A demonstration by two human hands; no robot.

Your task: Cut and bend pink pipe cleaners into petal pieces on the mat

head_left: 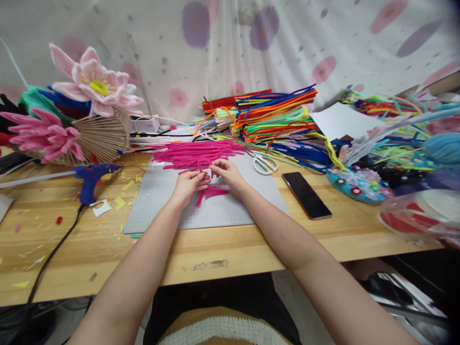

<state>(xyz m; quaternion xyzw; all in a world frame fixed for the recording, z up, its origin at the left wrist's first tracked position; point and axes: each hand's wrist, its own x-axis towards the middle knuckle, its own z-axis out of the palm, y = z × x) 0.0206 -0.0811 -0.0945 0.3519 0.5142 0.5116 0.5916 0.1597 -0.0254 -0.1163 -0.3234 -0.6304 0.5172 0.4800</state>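
Observation:
Over the grey cutting mat (143, 211), my left hand (190, 186) and my right hand (225, 173) pinch a bent magenta pipe cleaner (204, 161) between them. Its curved top rises above my left fingertips, and my right fingertips hold its other side. Just below the hands, several short magenta pieces (215, 191) lie on the mat. Behind the hands spreads a pile of long magenta pipe cleaners (194, 152). White-handled scissors (265, 164) rest at the mat's back right.
A blue glue gun (89, 182) with a black cord lies left on the wooden table (230, 254). Fabric flowers (97, 84) stand behind it. Right of the mat are a black phone (306, 195), a pincushion-like blue decoration (359, 184) and a plastic tub (424, 213). Coloured bundles (276, 115) fill the back.

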